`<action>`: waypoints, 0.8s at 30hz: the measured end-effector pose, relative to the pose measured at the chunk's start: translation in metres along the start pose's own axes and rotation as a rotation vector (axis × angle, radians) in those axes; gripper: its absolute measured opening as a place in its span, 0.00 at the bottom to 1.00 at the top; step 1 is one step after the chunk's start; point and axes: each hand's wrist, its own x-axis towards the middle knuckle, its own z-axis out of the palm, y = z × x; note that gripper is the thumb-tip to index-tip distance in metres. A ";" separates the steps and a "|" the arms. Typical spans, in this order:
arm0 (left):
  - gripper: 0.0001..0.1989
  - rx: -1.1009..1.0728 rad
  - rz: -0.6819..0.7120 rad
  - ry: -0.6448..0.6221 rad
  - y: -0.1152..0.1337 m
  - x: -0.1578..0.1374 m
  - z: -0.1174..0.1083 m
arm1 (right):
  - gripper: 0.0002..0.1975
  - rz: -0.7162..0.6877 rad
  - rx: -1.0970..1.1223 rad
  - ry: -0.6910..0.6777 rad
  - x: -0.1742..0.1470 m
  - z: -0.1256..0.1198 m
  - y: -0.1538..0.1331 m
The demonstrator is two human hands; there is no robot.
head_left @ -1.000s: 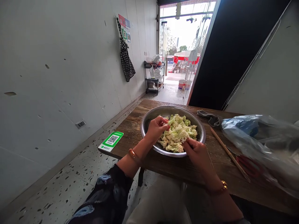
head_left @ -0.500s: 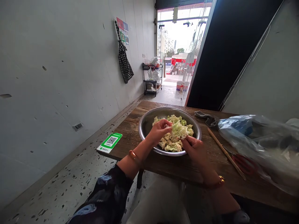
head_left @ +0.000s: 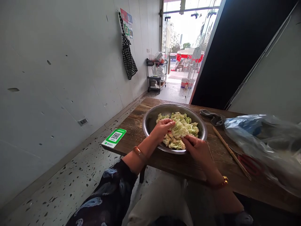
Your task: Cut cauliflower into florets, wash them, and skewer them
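Note:
Over a wide steel bowl [head_left: 150, 110] on the wooden table, my left hand [head_left: 162, 129] pinches a pale green-white cauliflower piece [head_left: 180, 129] by its stem side. My right hand [head_left: 195, 146] has its fingertips closed at the piece's lower right edge, by the florets. Whether a bit of floret sits between those fingertips is too small to tell. Below and behind the piece, cut cauliflower florets [head_left: 175, 145] fill part of the bowl. Both forearms come in over the table's near edge.
Right of the bowl lie a wooden stick [head_left: 231, 152], red-handled scissors [head_left: 249, 164], a dark grey cloth [head_left: 213, 117] and a large clear plastic bag [head_left: 270, 135]. A green QR-code card [head_left: 114, 138] lies at the table's left corner [head_left: 131, 125]. A loaded cart [head_left: 157, 73] stands by the doorway.
The view has shifted slightly, so the scene sits a little lower-right to higher-right. Both hands stay at the cauliflower piece, which has tilted a little lower over the bowl.

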 end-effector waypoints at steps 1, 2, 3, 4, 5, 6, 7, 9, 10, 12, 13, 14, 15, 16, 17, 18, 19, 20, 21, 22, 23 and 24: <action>0.19 -0.008 -0.003 0.010 0.000 0.000 0.000 | 0.20 0.003 -0.017 0.007 0.000 0.000 0.000; 0.19 -0.015 -0.009 0.013 0.000 0.001 -0.001 | 0.20 0.006 -0.028 0.019 0.001 0.001 0.000; 0.19 -0.020 -0.014 0.012 0.000 0.001 -0.001 | 0.19 0.008 -0.036 0.035 0.001 0.002 0.000; 0.19 -0.021 -0.017 0.011 0.000 0.001 -0.001 | 0.19 0.009 -0.037 0.050 0.001 0.003 0.001; 0.19 -0.017 -0.017 0.011 0.000 0.002 -0.001 | 0.19 0.007 -0.032 0.064 0.001 0.003 0.002; 0.19 -0.009 -0.015 0.009 0.000 0.002 -0.001 | 0.18 0.001 -0.024 0.076 0.000 0.004 0.003; 0.19 -0.002 -0.011 0.004 0.000 0.002 0.000 | 0.18 -0.008 -0.014 0.085 0.000 0.005 0.004; 0.19 0.008 0.000 -0.011 0.000 0.001 0.001 | 0.18 -0.027 0.002 0.106 -0.001 0.005 0.006; 0.19 0.010 0.005 -0.020 0.000 0.001 0.003 | 0.18 -0.033 0.008 0.116 -0.001 0.005 0.007; 0.18 0.015 0.016 -0.036 0.000 0.001 0.005 | 0.19 -0.036 0.011 0.130 -0.002 0.005 0.008; 0.18 0.022 0.018 -0.044 0.000 0.000 0.006 | 0.19 -0.033 0.011 0.134 -0.002 0.005 0.008; 0.18 0.031 0.019 -0.052 0.000 0.000 0.007 | 0.20 -0.029 0.011 0.138 -0.002 0.005 0.008; 0.18 0.040 0.019 -0.056 0.000 0.001 0.007 | 0.20 -0.024 0.015 0.138 -0.002 0.005 0.007; 0.17 0.048 0.019 -0.055 0.000 0.001 0.008 | 0.19 -0.019 0.025 0.136 -0.002 0.005 0.007; 0.17 0.054 0.022 -0.046 -0.001 0.002 0.007 | 0.19 -0.011 0.042 0.135 -0.001 0.005 0.007; 0.17 0.058 0.029 -0.024 -0.001 0.003 0.007 | 0.19 -0.004 0.069 0.140 -0.001 0.005 0.007; 0.17 0.060 0.039 0.008 -0.001 0.005 0.005 | 0.18 0.003 0.105 0.152 0.000 0.005 0.007; 0.17 0.063 0.049 0.046 -0.002 0.007 0.003 | 0.18 0.010 0.141 0.172 0.000 0.005 0.008; 0.17 0.072 0.060 0.090 -0.002 0.010 0.001 | 0.18 0.017 0.174 0.199 0.001 0.005 0.008; 0.16 0.092 0.070 0.136 -0.003 0.012 -0.002 | 0.18 0.024 0.201 0.228 0.002 0.005 0.009; 0.14 0.122 0.077 0.180 -0.004 0.015 -0.005 | 0.18 0.032 0.220 0.254 0.002 0.005 0.010; 0.12 0.165 0.085 0.209 -0.006 0.018 -0.008 | 0.19 0.041 0.228 0.274 0.003 0.006 0.010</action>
